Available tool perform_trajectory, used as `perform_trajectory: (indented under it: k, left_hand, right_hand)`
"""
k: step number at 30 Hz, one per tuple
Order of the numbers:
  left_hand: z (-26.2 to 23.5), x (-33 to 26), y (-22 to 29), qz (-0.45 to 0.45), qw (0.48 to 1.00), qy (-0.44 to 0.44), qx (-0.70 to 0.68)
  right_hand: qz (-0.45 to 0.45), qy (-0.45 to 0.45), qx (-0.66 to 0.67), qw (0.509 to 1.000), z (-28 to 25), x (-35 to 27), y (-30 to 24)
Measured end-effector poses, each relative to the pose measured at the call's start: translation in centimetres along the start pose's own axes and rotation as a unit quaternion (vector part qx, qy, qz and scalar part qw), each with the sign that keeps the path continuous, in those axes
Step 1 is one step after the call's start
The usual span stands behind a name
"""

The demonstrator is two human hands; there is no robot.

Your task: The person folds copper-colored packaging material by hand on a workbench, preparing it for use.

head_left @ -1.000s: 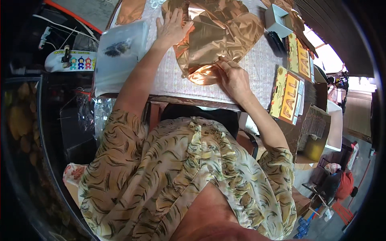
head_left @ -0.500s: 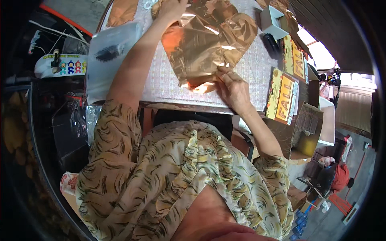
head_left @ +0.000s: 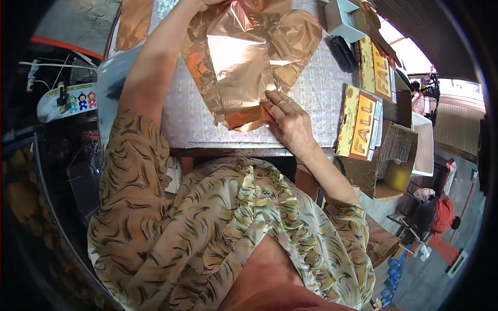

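A flat, uninflated copper-coloured foil balloon [head_left: 241,67] lies creased and shiny on the table in front of me. My right hand [head_left: 291,123] pinches the right side of its near end between thumb and fingers. At that end, a darker strip of foil [head_left: 249,118] looks folded over. My left arm reaches across to the balloon's far part, where my left hand [head_left: 208,2] is mostly cut off by the upper edge of the view. Its fingers cannot be made out.
Another copper foil piece [head_left: 134,23] lies at the far left, beside a clear plastic sheet [head_left: 111,78]. On the right are a black case [head_left: 342,54], a white box [head_left: 345,23] and printed packets [head_left: 358,123]. An open cardboard box [head_left: 391,166] stands beyond the table's right edge.
My view has shifted slightly, and my left hand now sits farther out at the upper edge. The foil's near end now shows a folded strip by my right hand, which still pinches it.
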State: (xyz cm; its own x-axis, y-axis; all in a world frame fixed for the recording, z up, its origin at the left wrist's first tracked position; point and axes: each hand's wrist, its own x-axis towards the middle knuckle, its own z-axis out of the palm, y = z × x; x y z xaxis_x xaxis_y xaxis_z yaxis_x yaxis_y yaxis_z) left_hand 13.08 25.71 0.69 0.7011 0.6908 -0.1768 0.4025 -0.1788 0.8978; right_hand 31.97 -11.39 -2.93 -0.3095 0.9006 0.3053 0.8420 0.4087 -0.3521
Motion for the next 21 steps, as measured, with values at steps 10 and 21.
perform_trajectory:
  k: [10,21]
  left_hand:
    - [2.8,3.5,-2.4,0.141,0.985,0.094,0.022]
    - [8.0,-12.3,-2.8,0.099,0.951,0.206,0.208]
  right_hand:
    - [0.006,0.021,0.008,1.0,-0.1,0.8,-0.5]
    - [0.016,0.059,0.004,0.998,0.6,0.8,0.3]
